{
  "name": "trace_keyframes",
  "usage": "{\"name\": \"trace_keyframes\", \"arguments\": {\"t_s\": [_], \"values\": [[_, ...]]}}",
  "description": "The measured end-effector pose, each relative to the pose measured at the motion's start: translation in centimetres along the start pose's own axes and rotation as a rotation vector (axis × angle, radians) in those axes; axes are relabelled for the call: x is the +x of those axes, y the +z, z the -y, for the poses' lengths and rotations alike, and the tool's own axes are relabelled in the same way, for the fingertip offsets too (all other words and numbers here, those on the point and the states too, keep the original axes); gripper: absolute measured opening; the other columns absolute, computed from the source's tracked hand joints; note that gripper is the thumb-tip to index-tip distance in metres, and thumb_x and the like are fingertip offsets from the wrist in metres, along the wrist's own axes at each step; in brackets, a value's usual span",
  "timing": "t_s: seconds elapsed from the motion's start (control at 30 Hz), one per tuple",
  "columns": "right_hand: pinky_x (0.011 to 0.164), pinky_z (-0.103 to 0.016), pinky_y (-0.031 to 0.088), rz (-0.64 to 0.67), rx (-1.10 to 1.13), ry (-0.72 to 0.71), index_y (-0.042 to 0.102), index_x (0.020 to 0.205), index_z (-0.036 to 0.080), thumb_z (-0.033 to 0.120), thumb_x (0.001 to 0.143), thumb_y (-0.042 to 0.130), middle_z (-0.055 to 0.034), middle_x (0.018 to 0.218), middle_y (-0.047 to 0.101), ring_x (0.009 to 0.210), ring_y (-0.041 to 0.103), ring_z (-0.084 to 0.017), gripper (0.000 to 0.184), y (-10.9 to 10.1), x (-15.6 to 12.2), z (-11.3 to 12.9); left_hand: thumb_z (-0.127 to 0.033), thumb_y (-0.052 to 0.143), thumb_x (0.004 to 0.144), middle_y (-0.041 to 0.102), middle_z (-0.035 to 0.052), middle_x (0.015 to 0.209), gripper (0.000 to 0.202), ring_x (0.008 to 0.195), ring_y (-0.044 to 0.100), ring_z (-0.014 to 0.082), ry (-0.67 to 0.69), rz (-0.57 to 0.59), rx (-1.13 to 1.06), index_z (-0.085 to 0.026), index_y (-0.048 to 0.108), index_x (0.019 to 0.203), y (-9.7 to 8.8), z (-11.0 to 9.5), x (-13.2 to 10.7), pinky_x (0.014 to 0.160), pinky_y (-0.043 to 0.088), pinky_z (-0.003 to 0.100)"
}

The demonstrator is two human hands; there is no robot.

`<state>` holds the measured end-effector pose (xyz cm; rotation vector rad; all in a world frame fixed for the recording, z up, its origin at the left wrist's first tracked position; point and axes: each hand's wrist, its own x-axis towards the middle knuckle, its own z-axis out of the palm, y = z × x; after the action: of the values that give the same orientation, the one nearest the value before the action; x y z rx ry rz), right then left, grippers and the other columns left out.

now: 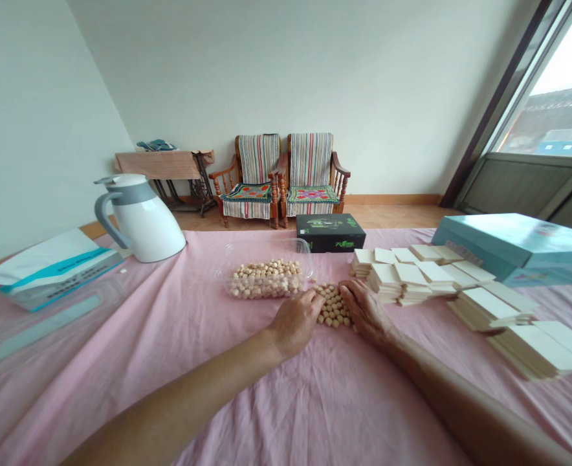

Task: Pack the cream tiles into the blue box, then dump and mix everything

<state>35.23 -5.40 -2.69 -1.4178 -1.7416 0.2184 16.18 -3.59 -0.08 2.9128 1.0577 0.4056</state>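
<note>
Bare forearms (189, 398) of mine stretch over the pink cloth (315, 414), ending at 2 hands set on either side of a flat patch of beads (333, 307). These beads lie on the cloth, touching each other, just right of the clear tub (307, 259) that has more of them heaped inside. My left hand (298, 320) has its fingers curled in against the near-left edge of the patch; from this angle I cannot tell whether a bead is pinched under them. My right hand (368, 310) is unclenched, fingers laid palm-down along the right edge, hemming the beads in rather than grasping any. I judge each bead light, hard and fairly smooth, not fragile, but round enough to skid or roll off if pushed from 1 side only. To lift a single bead, I would pinch it across its middle with thumb and fingertip; to shift many, I would cup the patch from both sides, low against the cloth, where soft folds may catch a stray. Near my right hand stand stacks of pale blocks (429, 275), with a blue box (519, 249) behind them; a black box (329, 234) sits beyond the beads, and a white jug (147, 223) stands left of the tub.
</note>
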Motion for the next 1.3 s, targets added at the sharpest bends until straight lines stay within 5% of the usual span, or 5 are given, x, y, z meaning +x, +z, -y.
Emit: {"name": "trace_keyframes", "arguments": {"t_s": [0.4, 0.57, 0.77, 0.97, 1.3], "values": [[0.083, -0.035, 0.045, 0.011, -0.011, 0.0, 0.058, 0.091, 0.02, 0.038, 0.096, 0.032, -0.0083, 0.092, 0.063, 0.089, 0.057, -0.021, 0.031, 0.0, -0.1, 0.0, -0.017, 0.043, 0.092, 0.061, 0.0061, 0.095, 0.017, 0.092, 0.058, 0.0176, -0.032, -0.455, 0.099, -0.016, 0.06, 0.096, -7.9, 3.2, -0.5, 0.083, 0.048, 0.031], [0.081, -0.035, 0.045, 0.01, -0.018, 0.01, 0.058, 0.089, 0.02, 0.038, 0.097, 0.032, -0.0074, 0.089, 0.062, 0.088, 0.057, -0.021, 0.032, 0.1, 0.0, -0.1, -0.016, 0.047, 0.091, 0.061, 0.0093, 0.111, 0.021, 0.102, 0.055, 0.0214, -0.031, -0.609, 0.188, -0.014, 0.06, 0.107, -8.8, 3.9, -0.8, 0.091, 0.046, 0.037], [0.084, -0.035, 0.045, 0.001, -0.003, -0.009, 0.059, 0.091, 0.021, 0.039, 0.096, 0.034, -0.0081, 0.093, 0.063, 0.09, 0.058, -0.021, 0.031, 0.3, 0.0, -0.6, -0.008, 0.039, 0.091, 0.063, 0.0088, 0.108, 0.026, 0.104, 0.059, 0.0176, 0.201, -0.172, 0.087, -0.014, 0.056, 0.109, -4.5, 0.3, -0.6, 0.092, 0.048, 0.03], [0.084, -0.036, 0.045, 0.011, 0.003, -0.015, 0.058, 0.091, 0.021, 0.038, 0.096, 0.033, -0.0084, 0.092, 0.063, 0.09, 0.057, -0.021, 0.03, 0.3, 0.0, -0.6, -0.004, 0.037, 0.09, 0.052, 0.0221, 0.127, 0.033, 0.12, 0.051, 0.0251, 0.03, -0.026, 0.242, -0.004, 0.05, 0.12, 0.2, -1.1, 3.0, 0.099, 0.044, 0.038], [0.081, -0.035, 0.045, 0.02, 0.01, -0.017, 0.057, 0.087, 0.02, 0.036, 0.096, 0.033, -0.008, 0.088, 0.06, 0.087, 0.056, -0.02, 0.03, 0.0, 0.1, -0.4, 0.004, 0.038, 0.083, 0.063, 0.0211, 0.093, 0.028, 0.094, 0.063, 0.0293, -0.137, 0.118, 0.251, -0.001, 0.061, 0.099, -0.9, -2.2, 4.2, 0.075, 0.053, 0.039]]}}
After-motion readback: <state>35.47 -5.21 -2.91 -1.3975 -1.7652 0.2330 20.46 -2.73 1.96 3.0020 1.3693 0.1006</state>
